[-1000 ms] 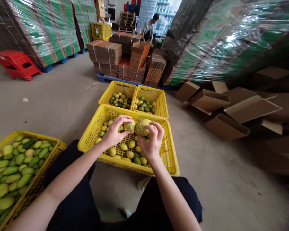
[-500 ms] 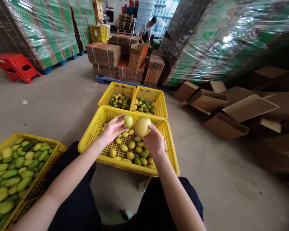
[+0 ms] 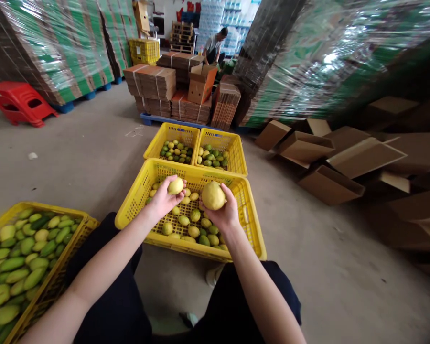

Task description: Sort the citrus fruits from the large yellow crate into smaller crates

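Observation:
Over the front yellow crate (image 3: 249,210), both of my hands hold fruit, palms turned up. A small yellow lemon (image 3: 175,186) rests in the curled fingers of my left hand (image 3: 164,197). My right hand (image 3: 228,212) is closed around a larger, rounder, pale-yellow lemon (image 3: 213,195), with the thumb along its right side. Below them, loose yellow and green lemons (image 3: 195,216) lie on the slatted crate floor, thickest toward the near right. My forearms hide parts of the crate's near side.
Two smaller yellow crates (image 3: 242,157) with lemons adjoin the front crate's far side. At my left stands a crate (image 3: 82,214) full of long green fruit (image 3: 16,263). Cardboard boxes (image 3: 329,184) lie right; a red stool (image 3: 19,102) stands left. A person (image 3: 213,47) crouches behind flattened cartons (image 3: 150,81).
My left hand has rolled palm up, and its lemon now shows a yellower side. The right hand has turned its larger lemon and lowered slightly. The view has shifted a little.

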The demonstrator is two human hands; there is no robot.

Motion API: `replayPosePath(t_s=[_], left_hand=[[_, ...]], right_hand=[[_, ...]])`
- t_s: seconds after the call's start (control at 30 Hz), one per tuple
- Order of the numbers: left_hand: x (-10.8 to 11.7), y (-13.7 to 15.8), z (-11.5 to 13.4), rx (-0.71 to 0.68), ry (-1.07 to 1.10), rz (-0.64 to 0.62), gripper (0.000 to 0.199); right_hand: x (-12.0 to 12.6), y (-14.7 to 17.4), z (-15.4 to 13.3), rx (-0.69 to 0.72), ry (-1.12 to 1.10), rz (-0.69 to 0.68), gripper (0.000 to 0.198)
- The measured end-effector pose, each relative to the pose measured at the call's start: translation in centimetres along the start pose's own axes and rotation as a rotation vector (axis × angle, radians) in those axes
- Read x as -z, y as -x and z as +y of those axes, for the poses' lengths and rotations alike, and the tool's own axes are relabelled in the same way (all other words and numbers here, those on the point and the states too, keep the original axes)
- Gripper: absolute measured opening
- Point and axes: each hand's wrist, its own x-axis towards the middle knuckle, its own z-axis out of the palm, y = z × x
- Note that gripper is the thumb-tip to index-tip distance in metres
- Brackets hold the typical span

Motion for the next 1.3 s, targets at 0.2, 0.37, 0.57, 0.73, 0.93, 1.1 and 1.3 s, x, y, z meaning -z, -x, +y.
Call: replayPosePath(t_s=[0.2, 0.37, 0.57, 0.73, 0.93, 1.1, 1.3], left_hand=[[0.2, -0.4, -0.2, -0.009, 0.082, -0.017, 0.028], [0.2, -0.7, -0.2, 0.009, 0.083, 0.091, 0.029], [0.2, -0.4, 0.1, -0.050, 0.086, 0.089, 0.026], [0.4, -0.2, 0.2, -0.006, 0.096, 0.045, 0.023], [0.4, -0.5, 0.0, -0.038, 0.102, 0.031, 0.038], [0.4, -0.9, 0.0, 0.017, 0.054, 0.115, 0.038], [0.0, -0.2, -0.2, -0.045, 0.041, 0.149, 0.023]], right_hand=[[0.1, -0.5, 0.2, -0.062, 0.047, -0.071, 0.013], [-0.3, -0.7, 0.4, -0.161, 0.034, 0.076, 0.023], [-0.2, -0.3, 0.4, -0.141, 0.113, 0.045, 0.023], [-0.3, 0.0, 0.4, -0.117, 0.110, -0.011, 0.017], [0.1, -0.3, 0.5, 0.015, 0.083, 0.068, 0.013], [-0.2, -0.2, 0.1, -0.041, 0.044, 0.121, 0.015], [-0.6, 0.4, -0.1, -0.056, -0.043, 0.135, 0.007]])
